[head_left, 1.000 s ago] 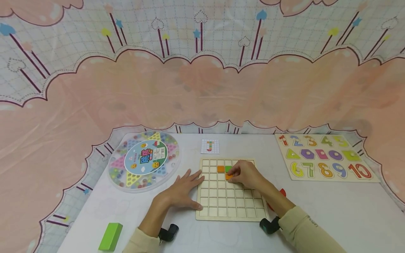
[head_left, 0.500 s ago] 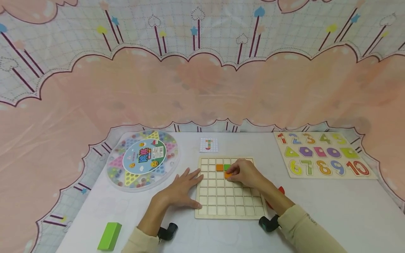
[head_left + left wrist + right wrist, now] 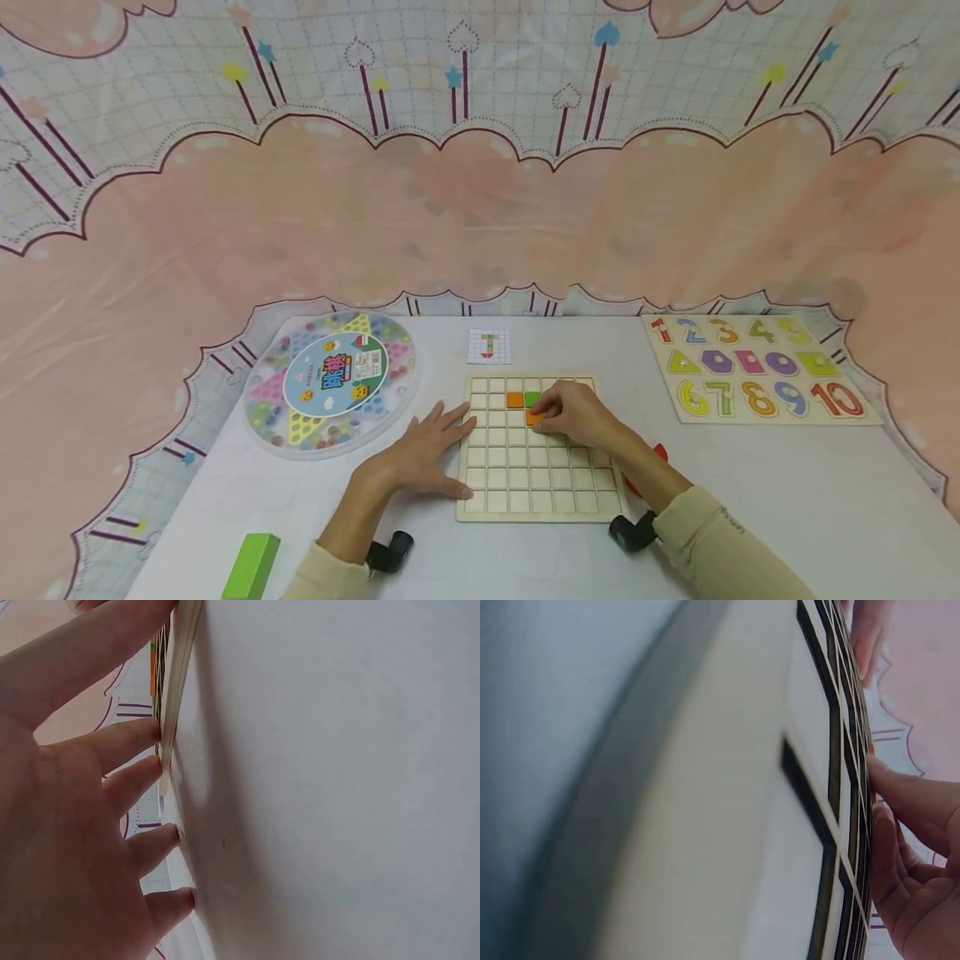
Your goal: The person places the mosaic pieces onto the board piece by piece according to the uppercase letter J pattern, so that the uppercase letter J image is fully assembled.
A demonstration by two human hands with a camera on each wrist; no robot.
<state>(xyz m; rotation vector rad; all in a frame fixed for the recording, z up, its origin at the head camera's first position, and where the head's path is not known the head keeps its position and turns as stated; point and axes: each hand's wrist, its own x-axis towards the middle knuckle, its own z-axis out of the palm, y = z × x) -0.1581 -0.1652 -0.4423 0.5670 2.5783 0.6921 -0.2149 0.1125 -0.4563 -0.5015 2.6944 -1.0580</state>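
Observation:
A wooden grid board [image 3: 517, 480] lies flat on the white table. My right hand [image 3: 577, 414] is over its upper part, thumb and fingertips pinching an orange square tile [image 3: 533, 418] at a cell. Just above that tile sits a green square tile [image 3: 532, 399], with another orange tile [image 3: 514, 400] to its left. My left hand [image 3: 420, 454] is spread, its thumb and fingertips resting on the board's left edge. In the left wrist view the straight fingers of the left hand [image 3: 82, 825] reach the board's side [image 3: 180, 682]. The right wrist view shows the right hand [image 3: 922, 877] at the board surface.
Behind the board lies a small pattern card [image 3: 489, 346]. A round Chinese checkers set [image 3: 333, 383] is at the left, a number puzzle board [image 3: 757, 371] at the right. A green block [image 3: 252, 567] lies front left. Something red [image 3: 660, 452] shows partly behind the right forearm.
The whole scene shifts slightly left as the head view moves. Both hands keep their places on the board, and the right fingers stay at the orange tile.

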